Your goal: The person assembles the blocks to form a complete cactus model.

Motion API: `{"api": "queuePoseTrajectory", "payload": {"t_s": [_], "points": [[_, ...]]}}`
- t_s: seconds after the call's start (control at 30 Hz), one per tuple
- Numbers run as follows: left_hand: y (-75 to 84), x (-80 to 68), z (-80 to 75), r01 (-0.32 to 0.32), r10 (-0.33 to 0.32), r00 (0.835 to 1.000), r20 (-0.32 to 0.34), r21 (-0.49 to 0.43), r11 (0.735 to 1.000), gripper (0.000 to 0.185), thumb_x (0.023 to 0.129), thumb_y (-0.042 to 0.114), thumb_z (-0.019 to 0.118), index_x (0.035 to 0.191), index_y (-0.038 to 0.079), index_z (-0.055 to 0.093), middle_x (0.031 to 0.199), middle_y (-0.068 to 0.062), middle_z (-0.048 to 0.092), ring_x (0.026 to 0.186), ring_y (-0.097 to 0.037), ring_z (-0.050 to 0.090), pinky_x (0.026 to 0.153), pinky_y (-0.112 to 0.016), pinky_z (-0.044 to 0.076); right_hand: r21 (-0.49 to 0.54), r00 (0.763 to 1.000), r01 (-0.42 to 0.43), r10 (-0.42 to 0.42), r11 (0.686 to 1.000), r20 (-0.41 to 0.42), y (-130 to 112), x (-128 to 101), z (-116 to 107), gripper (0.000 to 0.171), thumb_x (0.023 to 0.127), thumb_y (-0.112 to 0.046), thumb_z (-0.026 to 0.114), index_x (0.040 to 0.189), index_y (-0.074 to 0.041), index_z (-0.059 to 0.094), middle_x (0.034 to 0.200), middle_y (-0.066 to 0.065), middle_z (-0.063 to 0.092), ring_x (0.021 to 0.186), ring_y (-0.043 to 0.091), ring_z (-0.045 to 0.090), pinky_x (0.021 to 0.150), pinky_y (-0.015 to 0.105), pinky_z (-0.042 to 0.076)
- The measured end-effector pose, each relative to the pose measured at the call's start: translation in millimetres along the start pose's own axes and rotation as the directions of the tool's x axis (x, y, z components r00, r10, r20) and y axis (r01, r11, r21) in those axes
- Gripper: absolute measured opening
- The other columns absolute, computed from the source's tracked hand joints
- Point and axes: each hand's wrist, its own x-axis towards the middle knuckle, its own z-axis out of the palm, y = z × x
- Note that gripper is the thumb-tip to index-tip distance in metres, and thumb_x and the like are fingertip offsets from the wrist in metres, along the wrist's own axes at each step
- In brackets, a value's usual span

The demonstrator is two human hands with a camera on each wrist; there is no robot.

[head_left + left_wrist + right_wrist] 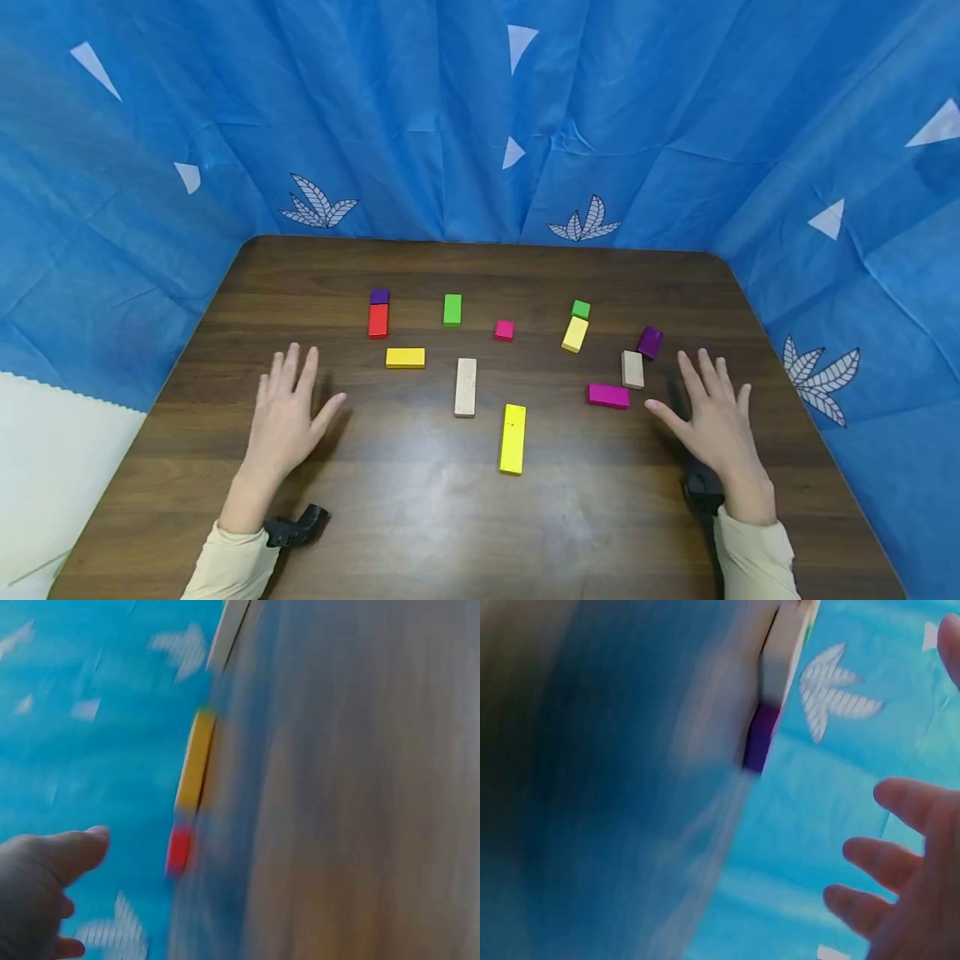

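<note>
My left hand [285,421] is spread over the left side of the table, fingers straight and holding nothing. Nearest to it are an orange-yellow block [405,358] and a red block [378,322] that touches a dark purple block [380,297]. On the right side my right hand [716,425] is likewise spread, with nothing in it. Close to its thumb lie a magenta block [608,397], a cream block [632,370] and a purple block [650,342]. Mid-table are a long white block [465,387] and a long yellow block [513,440].
Farther back lie a green block [452,310], a pink block [504,331], and a pale yellow block [575,334] with a small green block [581,309] at its end. A blue curtain [390,100] surrounds the brown wooden table [420,533] at the back and sides.
</note>
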Motion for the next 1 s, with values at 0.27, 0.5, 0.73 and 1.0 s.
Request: {"api": "queuePoseTrajectory", "payload": {"t_s": [0.27,0.5,0.73,1.0], "points": [[62.4,29.0,30.8,-0.201,0.219,0.976,0.020,-0.317,0.927,0.073,0.070,0.031,0.073,0.131,0.004,0.043,0.131,-0.011,0.043,0.119,-0.028,0.042,0.093,-0.047,0.037,0.188,0.949,0.299,-0.271,0.936,-0.160,-68.8,14.1,14.7,0.081,0.063,-0.046,0.074,0.129,-0.008,0.045,0.129,0.010,0.044,0.115,0.027,0.041,0.093,0.049,0.034],[93.7,50.0,53.0,-0.169,0.284,0.939,0.194,-0.459,0.872,0.087,0.063,0.037,0.077,0.133,0.004,0.039,0.134,-0.007,0.039,0.121,-0.022,0.038,0.096,-0.046,0.034,0.327,0.908,0.390,-0.419,0.861,0.021,-123.9,10.7,36.8,0.082,0.063,-0.055,0.070,0.126,-0.009,0.046,0.118,0.002,0.048,0.108,0.013,0.042,0.085,0.037,0.043],[104.7,52.7,70.6,-0.107,0.309,0.911,0.271,-0.569,0.815,0.102,0.053,0.035,0.083,0.136,0.003,0.033,0.136,-0.006,0.035,0.115,-0.021,0.044,0.094,-0.039,0.039,0.400,0.885,0.350,-0.439,0.847,0.155,-143.4,3.5,51.6,0.093,0.058,-0.061,0.070,0.129,-0.009,0.041,0.120,0.001,0.044,0.111,0.009,0.039,0.089,0.037,0.042],[103.1,50.4,78.1,-0.096,0.330,0.888,0.319,-0.574,0.813,0.100,0.055,0.031,0.082,0.136,0.002,0.032,0.139,-0.008,0.032,0.126,-0.023,0.031,0.101,-0.045,0.028,0.381,0.886,0.294,-0.399,0.877,0.234,-146.9,-5.7,59.5,0.108,0.044,-0.057,0.079,0.131,-0.008,0.038,0.116,0.004,0.042,0.106,0.013,0.037,0.086,0.035,0.044]]}}
